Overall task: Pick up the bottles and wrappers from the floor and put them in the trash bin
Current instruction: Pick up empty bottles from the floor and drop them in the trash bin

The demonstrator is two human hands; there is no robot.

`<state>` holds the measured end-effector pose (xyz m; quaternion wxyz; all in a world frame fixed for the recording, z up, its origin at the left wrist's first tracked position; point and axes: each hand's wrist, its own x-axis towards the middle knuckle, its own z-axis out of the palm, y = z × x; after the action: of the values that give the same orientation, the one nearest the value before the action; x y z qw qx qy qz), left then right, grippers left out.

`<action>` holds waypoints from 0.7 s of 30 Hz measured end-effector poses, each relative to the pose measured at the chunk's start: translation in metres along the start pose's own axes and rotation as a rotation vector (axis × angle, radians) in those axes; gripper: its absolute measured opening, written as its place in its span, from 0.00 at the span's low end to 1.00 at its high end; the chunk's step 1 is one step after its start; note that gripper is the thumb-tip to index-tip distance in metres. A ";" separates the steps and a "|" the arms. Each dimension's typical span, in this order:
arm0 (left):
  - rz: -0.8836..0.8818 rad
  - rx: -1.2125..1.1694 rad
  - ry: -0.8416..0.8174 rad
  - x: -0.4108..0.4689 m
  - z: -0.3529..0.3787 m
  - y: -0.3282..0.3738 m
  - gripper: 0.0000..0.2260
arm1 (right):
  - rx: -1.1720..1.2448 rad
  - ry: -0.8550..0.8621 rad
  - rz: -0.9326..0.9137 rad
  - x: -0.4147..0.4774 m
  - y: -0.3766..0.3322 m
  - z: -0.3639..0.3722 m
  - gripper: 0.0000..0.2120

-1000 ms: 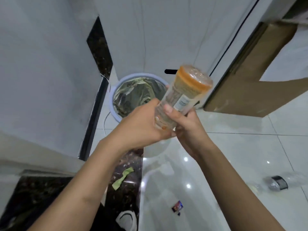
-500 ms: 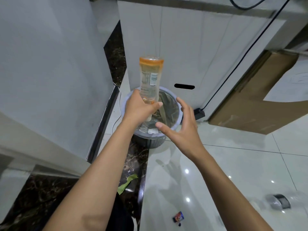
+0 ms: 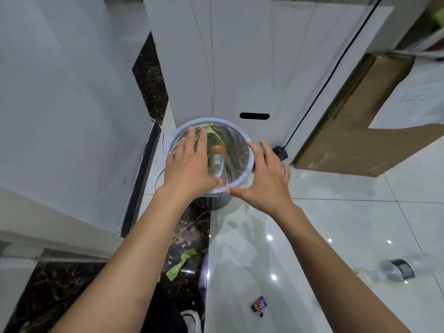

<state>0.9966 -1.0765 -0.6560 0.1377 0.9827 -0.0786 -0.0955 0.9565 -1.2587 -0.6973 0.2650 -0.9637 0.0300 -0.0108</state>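
Bottle with the orange cap (image 3: 217,162) sitting inside the trash bin (image 3: 249,162) now, cap end pointing away, body leaning back toward the near rim. Left hand (image 3: 189,164) spread flat over the bin's left half, fingers splayed, gripping nothing. Right hand (image 3: 265,180) same deal, palm down just off the right rim, empty, thumb stretched toward the near edge.

So, looks like 1 bottle done and more to go. Still on the floor: a small blue and red wrapper (image 3: 259,304) down near the feet, a crushed clear bottle with a dark label (image 3: 400,271) well off to the right, and a green strip (image 3: 181,263) on the dark marble strip to the left.

Key bit for the next grab: clear bottle lying behind and to the right of the right hand, long axis running roughly left to right across the tile, so definitely a right-hand job. Wrapper sits between both arms, closer to the body, probably also easier for the right. Green strip nearer the left arm.
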 end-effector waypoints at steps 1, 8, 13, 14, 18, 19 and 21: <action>0.064 0.026 -0.007 -0.006 0.002 0.002 0.53 | -0.031 -0.008 0.006 -0.003 0.008 -0.001 0.55; 0.464 0.118 0.105 -0.027 0.016 0.043 0.55 | -0.060 -0.055 0.207 -0.064 0.062 -0.015 0.56; 0.614 0.176 -0.008 -0.036 0.040 0.075 0.54 | -0.072 0.075 0.336 -0.125 0.103 -0.027 0.48; 0.626 0.175 -0.016 -0.036 0.041 0.081 0.54 | -0.061 0.125 0.356 -0.136 0.111 -0.028 0.46; 0.722 0.185 -0.005 -0.042 0.053 0.108 0.52 | -0.060 0.230 0.459 -0.170 0.132 -0.022 0.43; 0.759 0.200 -0.019 -0.044 0.059 0.115 0.52 | -0.071 0.211 0.474 -0.174 0.131 -0.018 0.43; 0.815 0.213 -0.082 -0.051 0.068 0.125 0.51 | -0.042 0.193 0.442 -0.180 0.119 -0.013 0.40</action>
<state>0.9174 -1.2031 -0.6761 0.0588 0.8753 -0.4758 -0.0634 0.7703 -1.3560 -0.7482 0.2365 -0.9335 0.2659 -0.0440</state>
